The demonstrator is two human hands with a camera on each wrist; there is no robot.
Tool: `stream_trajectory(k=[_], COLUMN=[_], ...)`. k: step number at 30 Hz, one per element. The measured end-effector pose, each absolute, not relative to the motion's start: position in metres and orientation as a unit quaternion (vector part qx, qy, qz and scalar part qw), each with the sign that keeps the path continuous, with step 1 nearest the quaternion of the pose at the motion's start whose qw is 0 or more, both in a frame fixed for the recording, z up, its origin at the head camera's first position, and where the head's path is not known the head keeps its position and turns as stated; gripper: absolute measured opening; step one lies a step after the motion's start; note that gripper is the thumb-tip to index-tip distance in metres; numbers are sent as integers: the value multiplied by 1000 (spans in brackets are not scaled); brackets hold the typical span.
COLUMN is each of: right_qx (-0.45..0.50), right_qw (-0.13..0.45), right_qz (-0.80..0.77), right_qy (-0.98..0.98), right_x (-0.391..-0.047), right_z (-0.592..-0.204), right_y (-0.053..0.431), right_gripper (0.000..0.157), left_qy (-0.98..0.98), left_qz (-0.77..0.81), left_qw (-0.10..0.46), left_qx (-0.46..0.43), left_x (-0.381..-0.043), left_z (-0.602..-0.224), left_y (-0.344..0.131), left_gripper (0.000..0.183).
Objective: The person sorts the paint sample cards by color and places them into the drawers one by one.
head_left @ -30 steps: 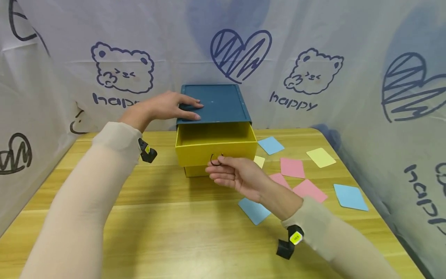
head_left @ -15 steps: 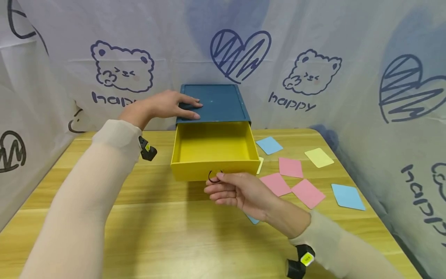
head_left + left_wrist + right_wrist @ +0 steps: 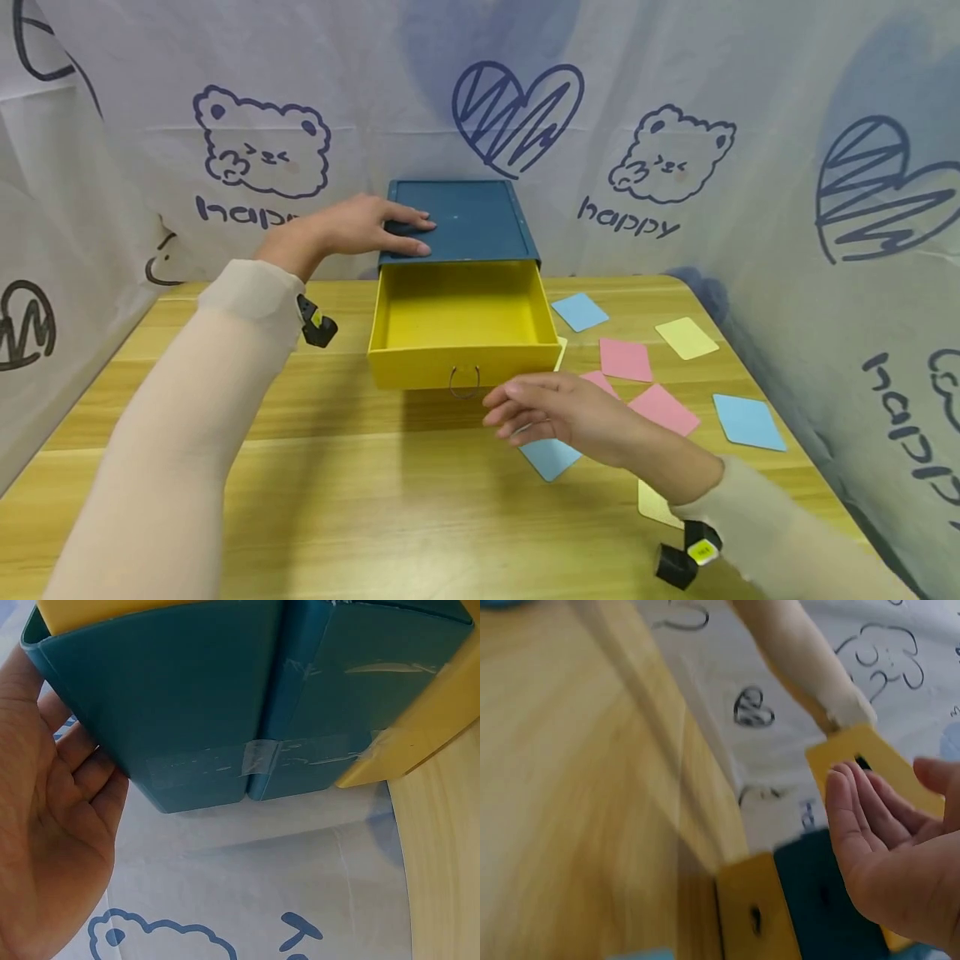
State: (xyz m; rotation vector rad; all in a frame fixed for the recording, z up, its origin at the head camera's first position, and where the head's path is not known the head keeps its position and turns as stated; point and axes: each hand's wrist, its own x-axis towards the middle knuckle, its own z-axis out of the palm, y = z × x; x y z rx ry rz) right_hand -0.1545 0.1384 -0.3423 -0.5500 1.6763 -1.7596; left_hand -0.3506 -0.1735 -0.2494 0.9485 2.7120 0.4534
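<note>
A small drawer cabinet with a blue-green top (image 3: pixel 476 223) stands at the back of the table. Its upper yellow drawer (image 3: pixel 408 367) is pulled far out, and no contents show inside. A thin ring handle (image 3: pixel 464 397) hangs from the drawer front. My left hand (image 3: pixel 356 227) rests on the cabinet's top left edge, thumb and fingers spread. Just right of the ring, my right hand (image 3: pixel 558 410) hovers apart from it with loosely bent fingers and holds nothing. In the left wrist view, clear tape runs across the blue-green side (image 3: pixel 202 712) of the cabinet.
Pink, blue and yellow square cards lie right of the cabinet, among them a pink card (image 3: pixel 626 359), a blue card (image 3: pixel 748 422) and a yellow card (image 3: pixel 686 337). A printed cloth (image 3: pixel 405 100) hangs behind the wooden table (image 3: pixel 360 517).
My right hand pulled the yellow drawer out toward me by its ring, then let go and moved right. The left hand has stayed on the cabinet.
</note>
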Motion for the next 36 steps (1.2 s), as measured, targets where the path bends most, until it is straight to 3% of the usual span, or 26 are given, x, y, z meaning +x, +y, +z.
stream_trajectory(k=[10, 13, 18, 23, 29, 36], right_qx=[-301, -318, -321, -364, -393, -449], right_qw=[269, 241, 191, 161, 171, 148], right_qz=[-481, -438, -336, -267, -233, -176], right_qy=[779, 806, 864, 878, 873, 863], right_x=[-177, -187, -200, -209, -214, -218], right_z=[-359, -377, -410, -433, -444, -447], right_y=[197, 209, 224, 230, 228, 216], right_gripper=[32, 42, 73, 91, 102, 98], left_qy=[926, 927, 928, 927, 925, 921], left_qz=[155, 153, 150, 154, 158, 172], left_qw=[114, 112, 112, 107, 102, 99], left_qx=[324, 323, 322, 324, 331, 334], left_x=[-351, -351, -351, -351, -350, -347], left_z=[-246, -245, -245, -249, -251, -252], left_y=[-173, -173, -173, -173, -173, -174], left_gripper=[71, 71, 72, 71, 69, 67])
